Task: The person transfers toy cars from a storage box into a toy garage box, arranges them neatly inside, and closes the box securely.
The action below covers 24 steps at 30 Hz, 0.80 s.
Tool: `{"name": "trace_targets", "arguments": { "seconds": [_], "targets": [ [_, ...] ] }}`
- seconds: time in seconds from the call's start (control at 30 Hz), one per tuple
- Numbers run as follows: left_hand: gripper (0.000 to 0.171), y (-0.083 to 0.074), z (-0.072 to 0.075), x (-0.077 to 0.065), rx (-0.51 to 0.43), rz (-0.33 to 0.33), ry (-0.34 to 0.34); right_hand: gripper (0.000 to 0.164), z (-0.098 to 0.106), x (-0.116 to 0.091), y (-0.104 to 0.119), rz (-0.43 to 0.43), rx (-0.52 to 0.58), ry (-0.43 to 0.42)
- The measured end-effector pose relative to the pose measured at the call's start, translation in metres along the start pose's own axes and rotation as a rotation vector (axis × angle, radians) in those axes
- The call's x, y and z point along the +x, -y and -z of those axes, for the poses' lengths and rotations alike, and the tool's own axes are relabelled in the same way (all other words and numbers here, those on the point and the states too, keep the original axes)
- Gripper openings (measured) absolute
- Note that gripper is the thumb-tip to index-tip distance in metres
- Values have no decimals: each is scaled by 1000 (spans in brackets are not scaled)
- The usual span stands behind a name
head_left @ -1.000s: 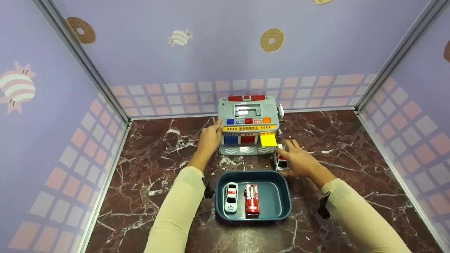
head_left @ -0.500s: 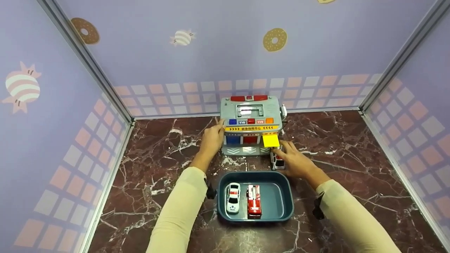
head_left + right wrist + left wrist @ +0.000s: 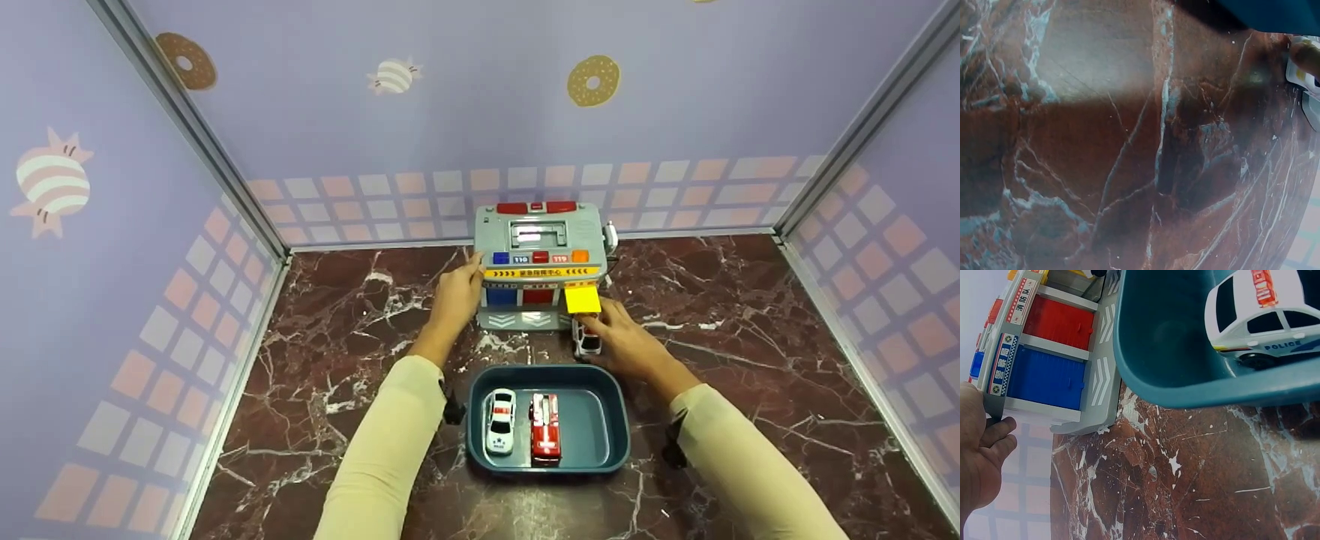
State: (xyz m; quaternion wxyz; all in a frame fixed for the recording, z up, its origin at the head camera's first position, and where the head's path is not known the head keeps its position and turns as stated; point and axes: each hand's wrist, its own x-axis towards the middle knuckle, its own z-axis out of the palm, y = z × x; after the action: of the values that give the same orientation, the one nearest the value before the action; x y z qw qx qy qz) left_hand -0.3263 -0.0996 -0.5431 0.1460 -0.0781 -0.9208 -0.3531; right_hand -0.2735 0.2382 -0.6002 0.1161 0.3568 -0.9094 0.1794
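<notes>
A grey toy rescue station [image 3: 537,232] with blue and red garage doors stands by the back wall. A yellow door flap [image 3: 583,300] sticks out over its right bay. My left hand [image 3: 456,298] holds the station's left edge; in the left wrist view the fingers [image 3: 1000,439] bend in under the roof's overhang. My right hand [image 3: 628,341] grips a small white toy car [image 3: 587,343] from the right side. The car's far end is under the yellow flap, at the right bay's ramp. Only a corner of the car [image 3: 1297,64] and a fingertip show in the right wrist view.
A dark teal tray [image 3: 611,457] sits in front of the station. Inside it lie a white toy police car [image 3: 500,421] and a red toy fire truck [image 3: 545,429]. Printed wall panels [image 3: 465,135] enclose the brown marbled surface [image 3: 337,360] at the back and sides.
My right hand has moved the white toy car leftward, from beside the station to the front of the right bay, then slightly inward. My left hand stays at the station's edge.
</notes>
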Motion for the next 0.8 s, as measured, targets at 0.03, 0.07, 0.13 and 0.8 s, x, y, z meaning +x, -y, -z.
{"name": "trace_targets", "arguments": {
  "seconds": [0.03, 0.07, 0.13, 0.8],
  "targets": [
    [37, 0, 0, 0, -5, 0, -2, 71, -1, 0, 0, -4, 9, -1],
    [37, 1, 0, 0, -8, 0, -5, 70, -2, 0, 0, -7, 11, -5],
    [37, 1, 0, 0, -8, 1, -7, 68, -4, -1, 0, -13, 22, -8],
    [38, 1, -1, -2, -13, 40, 3, 60, -10, 3, 3, -51, 101, 0]
  ]
}}
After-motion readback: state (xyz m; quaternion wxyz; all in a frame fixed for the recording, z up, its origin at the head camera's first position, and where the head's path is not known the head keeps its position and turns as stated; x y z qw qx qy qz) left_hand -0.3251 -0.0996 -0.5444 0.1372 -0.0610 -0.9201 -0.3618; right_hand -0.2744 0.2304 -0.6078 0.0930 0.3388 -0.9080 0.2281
